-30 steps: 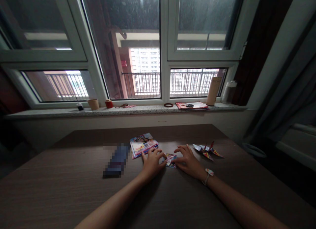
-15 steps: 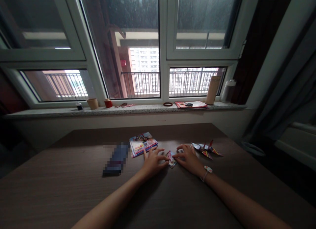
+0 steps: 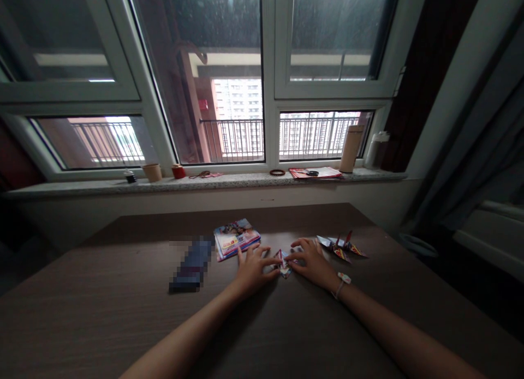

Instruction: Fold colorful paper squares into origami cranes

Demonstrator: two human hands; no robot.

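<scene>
A small diamond of folded, brightly printed paper (image 3: pixel 284 265) lies on the brown table between my hands. My left hand (image 3: pixel 254 270) has its thumb and forefinger on the paper's left side. From the right, the fingertips of my right hand (image 3: pixel 311 263) press on the same paper, with a bracelet (image 3: pixel 344 278) at that wrist. The other fingers of both hands are loosely curved. Folded paper cranes (image 3: pixel 341 247) in the same kind of print sit just beyond my right hand. A stack of printed paper sheets (image 3: pixel 236 238) is beside my left fingers.
To the left on the table (image 3: pixel 102 292) is a dark, pixelated flat object (image 3: pixel 191 265). Along the windowsill stand a paper cup (image 3: pixel 153 172), a red spool (image 3: pixel 178 172), scissors (image 3: pixel 312 173) on papers, a tan flask (image 3: pixel 351 149) and a clear bottle (image 3: pixel 377 150).
My left fingers have shifted slightly on the folded paper, and my right fingertips reach a little further over it. The view has moved a touch; everything else stays put.
</scene>
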